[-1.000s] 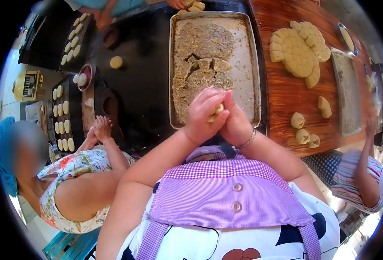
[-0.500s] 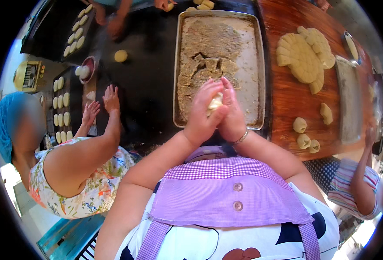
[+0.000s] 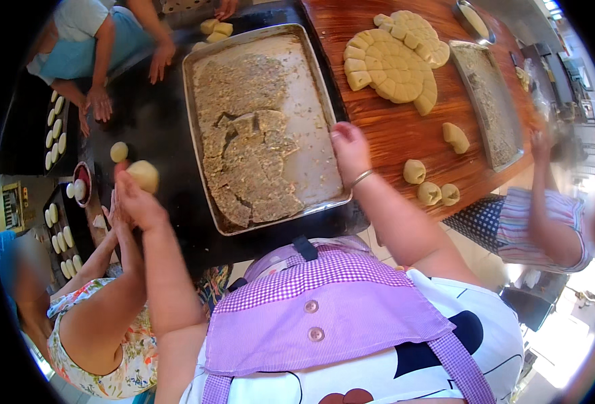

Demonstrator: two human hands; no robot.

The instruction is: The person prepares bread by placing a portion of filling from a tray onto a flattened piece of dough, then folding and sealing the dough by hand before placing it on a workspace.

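My left hand (image 3: 141,205) reaches out to the left over the black table, its fingers around a pale yellow dough ball (image 3: 144,176); they are partly blurred. A smaller-looking dough ball (image 3: 119,151) lies just beyond it. My right hand (image 3: 352,155) is at the right rim of a large metal tray (image 3: 312,121), its fingers curled in; whether it grips the rim or holds something is hidden. Broken slabs of a brown, crumbly filling (image 3: 250,178) cover much of the tray, with more spread thin at its far end.
On the wooden table (image 3: 391,131) at right lie a scored dough slab (image 3: 391,64), several loose dough pieces (image 3: 429,193) and a narrow tray (image 3: 489,108). A co-worker's hands (image 3: 114,212) are close beside my left hand. Another person's hands (image 3: 98,101) are at far left.
My hands, together over the tray around a pale piece, have parted. The left has gone left with a dough ball; the right has moved to the tray's right rim. My view has turned.
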